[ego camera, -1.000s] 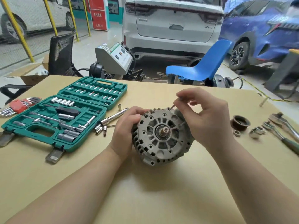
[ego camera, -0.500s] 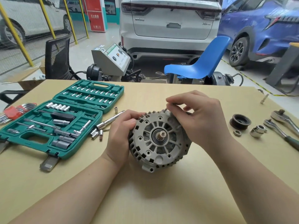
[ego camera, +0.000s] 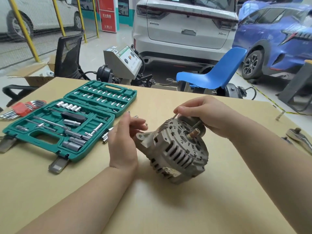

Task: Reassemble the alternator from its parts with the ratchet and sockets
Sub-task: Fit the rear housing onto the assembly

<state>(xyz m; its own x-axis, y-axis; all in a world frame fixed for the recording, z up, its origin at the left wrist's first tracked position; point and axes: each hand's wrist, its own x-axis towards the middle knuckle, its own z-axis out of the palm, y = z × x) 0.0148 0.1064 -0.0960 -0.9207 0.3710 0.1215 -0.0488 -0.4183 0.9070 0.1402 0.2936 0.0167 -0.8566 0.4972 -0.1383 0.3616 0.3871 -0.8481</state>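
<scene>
The grey alternator [ego camera: 177, 149] sits tilted on the tan table [ego camera: 168, 208], with its shaft [ego camera: 194, 133] pointing up and to the right. My right hand [ego camera: 207, 115] is over its top edge and pinches a thin long bolt [ego camera: 174, 116] that stands in the housing rim. A second bolt [ego camera: 197, 124] sticks out from under that hand. My left hand [ego camera: 125, 139] hovers just left of the alternator, fingers loosely curled near its mounting ear [ego camera: 140, 136], holding nothing. A ratchet [ego camera: 299, 138] lies at the right edge of the table.
An open green socket case [ego camera: 67, 122] lies at the left, with loose sockets [ego camera: 106, 136] beside it and a red hex key set [ego camera: 20, 108] further left. A single bolt [ego camera: 280, 115] lies at the far right. Beyond the table are a blue chair [ego camera: 211, 76] and parked cars.
The alternator has been turned and tipped, so its shaft now points up and right. My left hand has come off the housing. My right hand still pinches the bolt at the rim.
</scene>
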